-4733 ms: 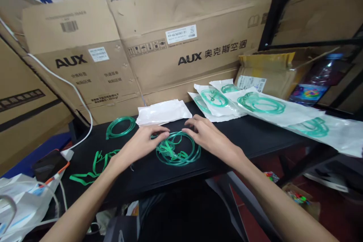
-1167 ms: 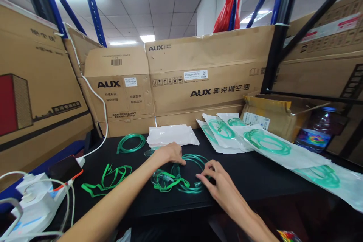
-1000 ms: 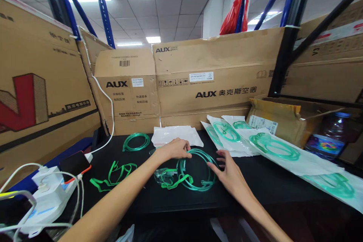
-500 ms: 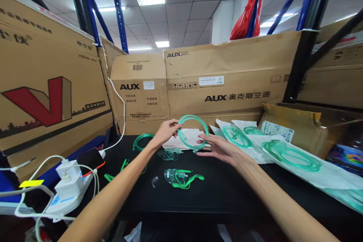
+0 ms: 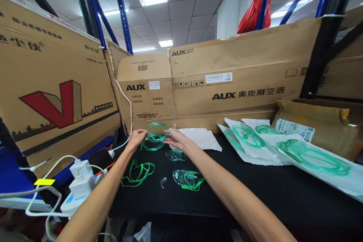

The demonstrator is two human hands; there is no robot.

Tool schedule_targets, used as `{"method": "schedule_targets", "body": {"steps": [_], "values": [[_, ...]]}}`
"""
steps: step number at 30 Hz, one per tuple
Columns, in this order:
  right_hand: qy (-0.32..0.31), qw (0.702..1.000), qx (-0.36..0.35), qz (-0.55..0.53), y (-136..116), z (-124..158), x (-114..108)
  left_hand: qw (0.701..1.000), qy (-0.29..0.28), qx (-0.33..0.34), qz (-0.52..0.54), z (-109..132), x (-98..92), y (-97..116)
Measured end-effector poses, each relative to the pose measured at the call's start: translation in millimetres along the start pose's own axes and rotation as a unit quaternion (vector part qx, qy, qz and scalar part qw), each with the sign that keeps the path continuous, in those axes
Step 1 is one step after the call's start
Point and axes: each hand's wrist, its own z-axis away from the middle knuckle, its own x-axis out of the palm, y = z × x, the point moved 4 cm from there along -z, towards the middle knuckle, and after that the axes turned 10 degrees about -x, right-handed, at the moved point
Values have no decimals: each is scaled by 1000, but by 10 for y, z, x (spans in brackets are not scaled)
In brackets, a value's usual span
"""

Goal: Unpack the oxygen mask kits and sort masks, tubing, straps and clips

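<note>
Between my two hands is a coil of green tubing (image 5: 157, 124), held by its left and right sides. My left hand (image 5: 138, 138) pinches the left side, and my right hand (image 5: 175, 138) grips the right. Just beneath it, another green tubing coil (image 5: 151, 147) lies on the black table (image 5: 227, 196). A clear mask (image 5: 176, 154) sits below my right hand. Nearer me lies a clear mask with a green strap (image 5: 187, 179). Loose green straps (image 5: 138, 174) lie to its left, and a small clear curved piece (image 5: 162, 182) is between them.
On the right lie several white packs with green tubing (image 5: 249, 136), beside a brown package (image 5: 317, 121). A white sheet (image 5: 200, 138) lies behind the masks. At left stands a power strip with chargers and cables (image 5: 76, 193), near a phone (image 5: 100, 157). Cardboard panels (image 5: 241, 68) wall the back.
Both hands have carried the tubing coil left and down, over the other coil on the table. The view has shifted slightly, and the loose green straps now show fully.
</note>
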Motion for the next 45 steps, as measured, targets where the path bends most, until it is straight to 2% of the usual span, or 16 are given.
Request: {"method": "schedule_targets", "body": {"steps": [2, 4, 7, 9, 12, 14, 16, 20, 24, 27, 29, 33, 39, 41, 45], "values": [[10, 997, -41, 60, -87, -30, -18, 999, 19, -12, -26, -37, -65, 23], [12, 989, -85, 123, -196, 50, -133, 998, 33, -8, -49, -25, -98, 89], [-29, 967, -141, 208, -331, 410, -393, 997, 11, 46, -66, 169, -31, 253], [-79, 950, -157, 258, -339, 757, -556, 990, -48, 113, -71, 439, 91, 368], [-117, 926, -151, 326, -181, 1244, -722, 959, -168, 210, -92, 954, 305, 425], [-115, 917, -139, 356, -1, 1442, -761, 933, -232, 250, -116, 1236, 427, 344], [-103, 914, -128, 372, 168, 1521, -759, 917, -257, 270, -140, 1383, 524, 212], [-94, 918, -129, 363, 293, 1513, -728, 917, -227, 290, -156, 1402, 701, 80], [-87, 935, -143, 314, 211, 1569, -771, 913, -191, 345, -109, 1500, 825, 286], [-82, 954, -140, 251, 160, 1654, -810, 904, -166, 391, -52, 1653, 851, 450], [-83, 966, -134, 206, 145, 1698, -808, 900, -147, 410, -15, 1738, 863, 484], [-81, 979, -129, 136, 133, 1733, -772, 904, -103, 411, 51, 1827, 885, 437], [-26, 987, -143, 74, 108, 1729, -880, 934, -30, 335, 119, 1871, 788, 402], [-6, 987, -153, 58, 89, 1732, -934, 946, -49, 299, 112, 1881, 781, 406], [12, 985, -170, 32, 19, 1771, -977, 943, -179, 276, 51, 1937, 906, 425]]}}
